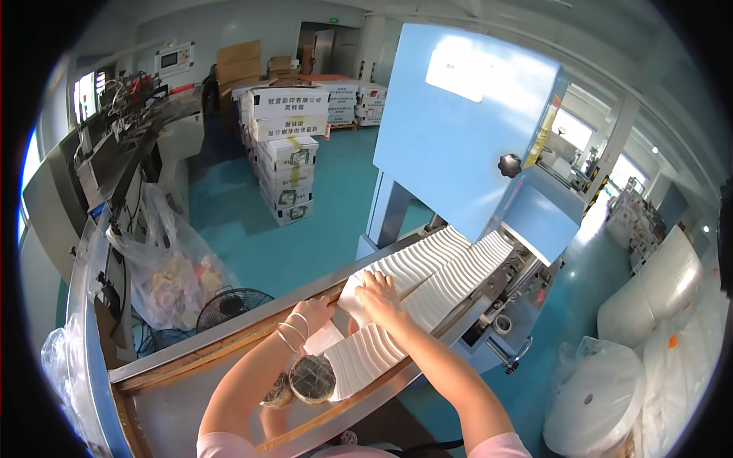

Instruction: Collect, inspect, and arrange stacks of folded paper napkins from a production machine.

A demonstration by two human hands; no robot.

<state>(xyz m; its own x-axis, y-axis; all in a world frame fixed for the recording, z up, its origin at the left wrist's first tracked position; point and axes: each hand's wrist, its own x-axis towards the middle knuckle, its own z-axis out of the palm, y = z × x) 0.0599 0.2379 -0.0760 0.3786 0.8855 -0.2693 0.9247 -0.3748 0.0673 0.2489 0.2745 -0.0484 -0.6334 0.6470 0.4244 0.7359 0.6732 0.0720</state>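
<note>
Two rows of folded white paper tissue (439,267) come out of a light blue machine (466,122) along a metal channel (229,336). My right hand (379,294) lies flat on top of a bundle of the tissue (366,351), fingers spread. My left hand (311,311), with bracelets at the wrist, presses against the left side of the same bundle near the channel's wall. Both hands hold the bundle between them.
Stacked white cartons (286,145) stand on the teal floor behind. A clear bag of scraps (172,278) and a black fan (229,305) sit at the left. Big white paper rolls (595,397) lie at the right. A workbench with equipment (122,145) runs along the far left.
</note>
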